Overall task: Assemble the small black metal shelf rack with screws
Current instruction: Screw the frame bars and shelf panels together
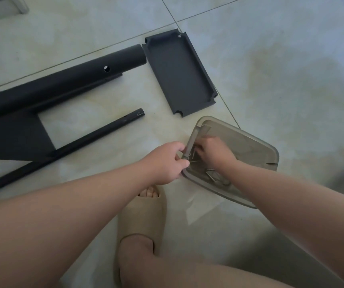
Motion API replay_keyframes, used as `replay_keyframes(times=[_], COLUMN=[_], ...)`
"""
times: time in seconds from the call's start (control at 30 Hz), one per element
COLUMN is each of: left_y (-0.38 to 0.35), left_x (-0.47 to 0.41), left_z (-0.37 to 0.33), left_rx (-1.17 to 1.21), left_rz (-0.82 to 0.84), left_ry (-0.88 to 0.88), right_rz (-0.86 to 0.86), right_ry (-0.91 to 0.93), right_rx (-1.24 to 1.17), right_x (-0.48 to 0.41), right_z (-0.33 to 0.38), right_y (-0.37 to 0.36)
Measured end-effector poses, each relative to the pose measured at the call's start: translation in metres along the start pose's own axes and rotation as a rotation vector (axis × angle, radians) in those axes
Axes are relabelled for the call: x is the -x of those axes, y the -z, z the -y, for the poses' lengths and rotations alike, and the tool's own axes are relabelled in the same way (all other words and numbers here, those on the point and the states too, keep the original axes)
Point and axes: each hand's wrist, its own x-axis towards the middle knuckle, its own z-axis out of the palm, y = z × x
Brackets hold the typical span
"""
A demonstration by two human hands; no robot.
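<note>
A translucent grey plastic box (pixel 248 150) lies on the tiled floor with several metal screws (pixel 213 176) inside. My left hand (pixel 165 163) grips the box's left rim. My right hand (pixel 214 151) reaches into the box with its fingers curled down among the screws; what they pinch is hidden. A black metal shelf tray (pixel 177 73) lies upside up beyond the box. To the left lies the partly built rack: a thick black tube (pixel 63 84) with a hole, a thin black tube (pixel 79 142) and a flat black panel (pixel 11 136).
My foot in a beige slipper (pixel 144 215) stands just below the hands, with my bent leg at the bottom edge. A chrome furniture leg (pixel 21 5) shows at the top left. Pale floor tiles (pixel 281 59) stretch to the right.
</note>
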Motion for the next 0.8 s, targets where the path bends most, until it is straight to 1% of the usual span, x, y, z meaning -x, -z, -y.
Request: replay_keyframes(times=[0.23,0.4,0.57,0.8], left_y=[-0.001,0.0,-0.001,-0.001], left_x=[0.003,0.004,0.005,0.004], left_z=[-0.002,-0.002,-0.001,-0.002], left_rx=[-0.009,-0.034,-0.036,-0.031], left_rz=[-0.007,-0.012,-0.009,-0.01], left_ry=[0.015,0.011,0.021,0.031], right_rz=[0.044,0.056,-0.011,0.016], right_ry=[-0.108,-0.109,-0.096,-0.088], right_rx=[0.028,0.114,0.119,0.196], right_x=[-0.003,-0.002,0.007,0.01], right_z=[0.006,0.005,-0.004,-0.008], right_y=[-0.002,-0.002,-0.004,-0.004])
